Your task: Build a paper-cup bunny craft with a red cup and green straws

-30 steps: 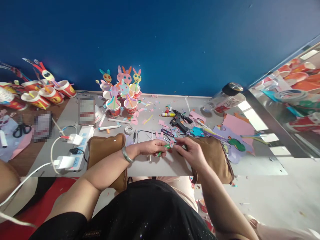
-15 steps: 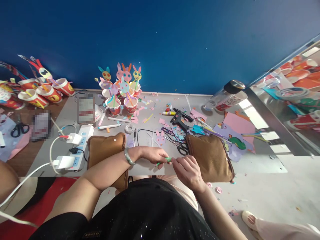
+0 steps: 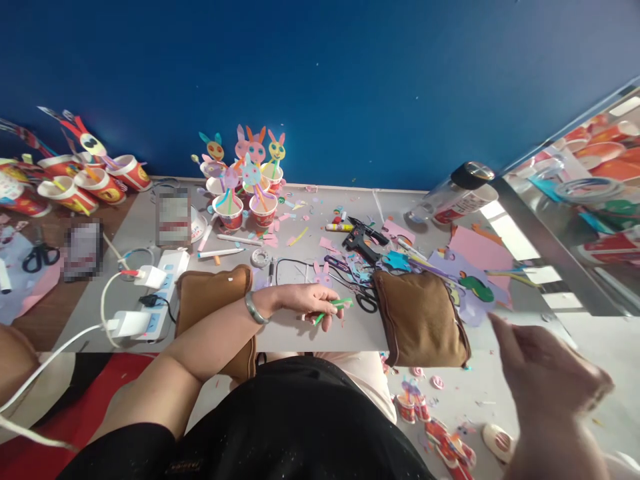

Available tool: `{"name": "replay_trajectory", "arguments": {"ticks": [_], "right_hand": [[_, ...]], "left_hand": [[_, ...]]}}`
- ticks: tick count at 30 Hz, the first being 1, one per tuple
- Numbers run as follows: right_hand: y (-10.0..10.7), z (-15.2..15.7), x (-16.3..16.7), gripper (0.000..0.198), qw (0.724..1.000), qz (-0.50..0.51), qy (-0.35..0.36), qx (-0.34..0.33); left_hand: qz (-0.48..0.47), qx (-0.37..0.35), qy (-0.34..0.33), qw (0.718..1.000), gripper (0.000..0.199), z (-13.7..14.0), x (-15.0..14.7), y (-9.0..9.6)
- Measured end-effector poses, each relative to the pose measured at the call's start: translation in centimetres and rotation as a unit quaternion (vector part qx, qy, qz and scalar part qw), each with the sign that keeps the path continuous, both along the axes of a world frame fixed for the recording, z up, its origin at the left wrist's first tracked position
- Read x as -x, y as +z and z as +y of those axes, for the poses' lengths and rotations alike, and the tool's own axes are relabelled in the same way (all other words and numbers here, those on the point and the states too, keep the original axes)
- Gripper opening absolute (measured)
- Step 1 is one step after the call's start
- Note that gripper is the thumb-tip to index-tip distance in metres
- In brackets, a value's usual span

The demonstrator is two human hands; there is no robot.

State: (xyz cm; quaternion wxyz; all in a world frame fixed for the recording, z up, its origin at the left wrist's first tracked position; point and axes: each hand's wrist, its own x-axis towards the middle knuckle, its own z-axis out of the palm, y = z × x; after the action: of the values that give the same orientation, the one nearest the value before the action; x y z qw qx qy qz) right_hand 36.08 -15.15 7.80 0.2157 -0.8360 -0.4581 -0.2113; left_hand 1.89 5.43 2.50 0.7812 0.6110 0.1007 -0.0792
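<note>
My left hand (image 3: pixel 313 303), with a bangle at the wrist, is closed around a green-and-white drinking straw (image 3: pixel 344 303) above the front of the table. Green ends stick out past the fingertips and below them; whether they are one bent straw or two pieces I cannot tell. My right hand (image 3: pixel 547 373) is far off to the right, beyond the brown cushion. It is smeared by motion, so its fingers and anything in them are unclear. Just behind my left hand lie a pink paper rabbit head (image 3: pixel 321 272) and black-handled scissors (image 3: pixel 367 300).
Two brown cushions (image 3: pixel 420 320) flank my arms. Behind are a black glue gun (image 3: pixel 364 241), paper cups with rabbit figures (image 3: pixel 263 210), a clear bottle (image 3: pixel 445 193) and paper scraps (image 3: pixel 480 250). At left is a power strip (image 3: pixel 167 287) with cables. More decorated cups (image 3: pixel 407 408) stand on the floor.
My right hand has let go of the straw beside my left hand and swung far to the right. The left hand has risen slightly, still holding the straw. Cups on the floor have come into view.
</note>
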Motion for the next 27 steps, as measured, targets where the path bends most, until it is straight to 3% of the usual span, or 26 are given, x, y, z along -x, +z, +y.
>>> {"name": "replay_trajectory", "arguments": {"ticks": [1, 3, 5, 7, 11, 13, 16, 18, 22, 27], "right_hand": [[-0.3, -0.4, -2.1, 0.03, 0.998, -0.007, -0.058, 0.033], [-1.1, -1.0, -5.5, 0.018, 0.99, -0.002, -0.086, 0.11], [-1.9, -1.1, -7.2, 0.012, 0.989, -0.001, -0.083, 0.123], [-2.2, -0.7, -6.6, 0.012, 0.994, -0.011, -0.053, 0.094], [-1.8, 1.8, -0.4, 0.024, 0.999, -0.017, 0.036, -0.02], [-1.6, 3.8, 3.8, 0.023, 0.991, 0.04, 0.112, -0.06], [-2.0, 6.9, 9.7, 0.021, 0.942, 0.198, 0.267, -0.035], [-2.5, 8.9, 12.8, 0.018, 0.917, 0.229, 0.325, -0.03], [-3.2, 12.2, 16.2, 0.018, 0.907, 0.187, 0.371, -0.063], [-3.7, 14.2, 17.6, 0.019, 0.905, 0.128, 0.401, -0.064]], "left_hand": [[-0.007, 0.005, 0.01, 1.0, 0.034, 0.0, 0.0, 0.0], [-0.019, 0.018, 0.044, 0.999, 0.037, -0.1, -0.1, 0.1], [-0.034, 0.044, 0.085, 0.995, 0.041, -0.2, -0.1, 0.1], [-0.045, 0.076, 0.119, 0.989, 0.044, -0.3, -0.2, 0.1], [-0.064, 0.101, 0.159, 0.98, 0.047, -0.4, -0.4, 0.2], [-0.067, 0.101, 0.182, 0.976, 0.046, -0.4, -0.4, 0.2], [-0.077, 0.103, 0.207, 0.97, 0.049, -0.3, -0.4, 0.2], [-0.091, 0.102, 0.212, 0.968, 0.051, -0.1, -0.4, 0.1], [-0.121, 0.09, 0.227, 0.962, 0.054, 0.2, -0.4, -0.2], [-0.111, 0.052, 0.268, 0.956, 0.051, 0.7, -0.4, -0.7]]}}
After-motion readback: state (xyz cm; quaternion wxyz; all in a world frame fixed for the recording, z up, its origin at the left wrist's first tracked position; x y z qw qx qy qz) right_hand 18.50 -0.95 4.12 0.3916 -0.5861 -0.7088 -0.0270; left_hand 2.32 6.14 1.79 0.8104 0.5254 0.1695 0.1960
